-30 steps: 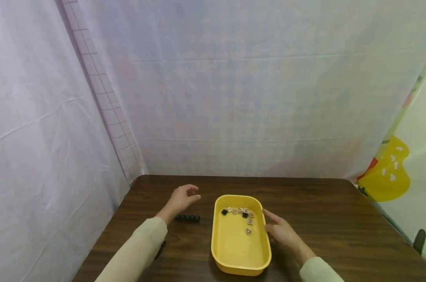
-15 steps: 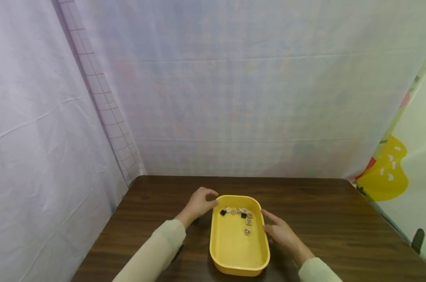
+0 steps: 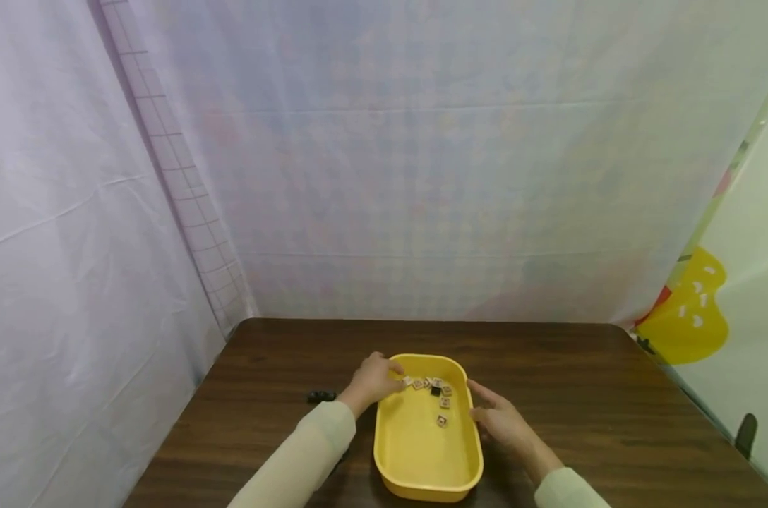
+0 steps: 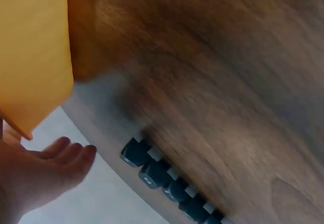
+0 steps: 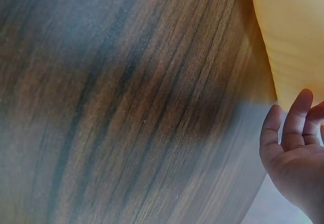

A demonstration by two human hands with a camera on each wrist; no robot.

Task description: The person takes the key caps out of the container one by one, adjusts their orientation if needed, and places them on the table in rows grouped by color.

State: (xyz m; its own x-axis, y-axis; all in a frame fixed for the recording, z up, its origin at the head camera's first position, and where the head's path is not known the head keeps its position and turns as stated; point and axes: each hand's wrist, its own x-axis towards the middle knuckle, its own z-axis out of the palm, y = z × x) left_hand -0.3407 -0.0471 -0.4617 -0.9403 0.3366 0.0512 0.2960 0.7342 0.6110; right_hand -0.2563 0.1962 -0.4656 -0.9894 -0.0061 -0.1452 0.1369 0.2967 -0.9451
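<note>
A yellow tray (image 3: 430, 458) holds several small light tiles (image 3: 444, 403) with dark marks and a small black block (image 3: 435, 391). Over its far left rim reaches my left hand (image 3: 373, 379), thumb and forefinger low inside the tray beside the light tiles. The fingertips hide that spot, so whether they pinch a piece cannot be told. In the left wrist view the other fingers of the left hand (image 4: 45, 178) stay outside the tray. My right hand (image 3: 501, 418) rests against the tray's right side, forefinger stretched along the rim; in the right wrist view its loose fingers (image 5: 296, 125) lie by the outer wall.
A row of black blocks (image 4: 154, 174) with white marks lies on the brown wooden table (image 3: 549, 367) left of the tray, partly behind the left forearm. White cloth (image 3: 422, 176) hangs behind the table and on the left.
My left hand has moved right, from above the table over the rim and down into the tray. It now covers a black block seen there before. The right hand has stayed at the tray's side.
</note>
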